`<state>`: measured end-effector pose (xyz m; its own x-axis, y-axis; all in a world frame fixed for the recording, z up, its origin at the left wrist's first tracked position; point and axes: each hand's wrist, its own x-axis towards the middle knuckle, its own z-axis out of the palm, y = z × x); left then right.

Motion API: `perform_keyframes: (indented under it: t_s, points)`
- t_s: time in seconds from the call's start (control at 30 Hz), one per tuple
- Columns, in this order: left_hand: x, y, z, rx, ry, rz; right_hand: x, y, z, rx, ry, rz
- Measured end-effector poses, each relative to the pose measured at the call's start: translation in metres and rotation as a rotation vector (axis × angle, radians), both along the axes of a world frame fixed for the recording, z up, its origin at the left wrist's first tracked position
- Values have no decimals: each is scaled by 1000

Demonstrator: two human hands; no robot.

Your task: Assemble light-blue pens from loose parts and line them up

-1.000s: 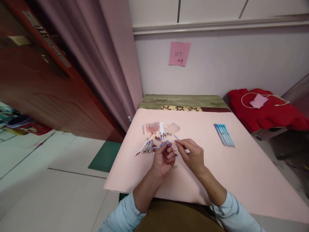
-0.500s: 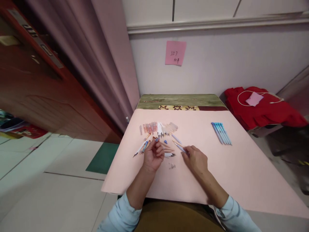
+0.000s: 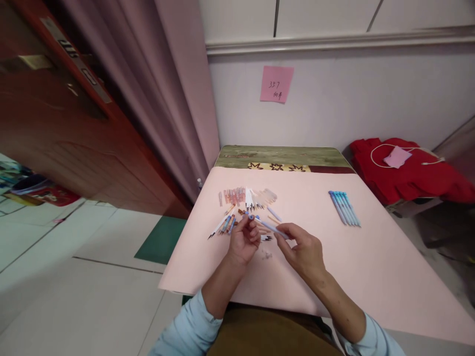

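My left hand (image 3: 244,241) is palm up, with thumb and fingers closed on a small round pen part (image 3: 251,217) whose blue end faces me. Between the thumb and fingers of my right hand (image 3: 302,245) is a pale lavender pen barrel (image 3: 272,228), slanting up to the left. Its far end comes close to the small part; whether they touch I cannot tell. Beyond my hands lie white pen refills (image 3: 249,198) with dark tips, reddish patterned tubes (image 3: 234,195) and clear pale pieces (image 3: 269,196). Blue and orange patterned barrels (image 3: 227,224) rest beside my left hand.
Several blue pens (image 3: 344,208) lie in a row on the right of the pink table cover (image 3: 334,277). Small clear pieces (image 3: 266,254) sit between my forearms. Red cloth (image 3: 419,180) with a cable is right of the table; a wooden door (image 3: 111,163) stands left.
My right hand has lifted the lavender barrel and brought its far end to my left hand. The left hand keeps its pinch on the small part. The view has shifted slightly.
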<state>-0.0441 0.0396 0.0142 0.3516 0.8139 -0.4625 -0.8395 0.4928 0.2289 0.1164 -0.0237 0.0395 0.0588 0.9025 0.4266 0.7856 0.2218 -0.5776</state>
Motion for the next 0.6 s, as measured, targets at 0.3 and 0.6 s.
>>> perform_keyframes:
  t_s: [0.3, 0.6]
  points:
    - [6, -6, -1, 83, 289, 34, -2, 2, -4, 134, -157, 1]
    - [11, -10, 0, 262, 535, 18, -7, 5, -1, 169, -70, -10]
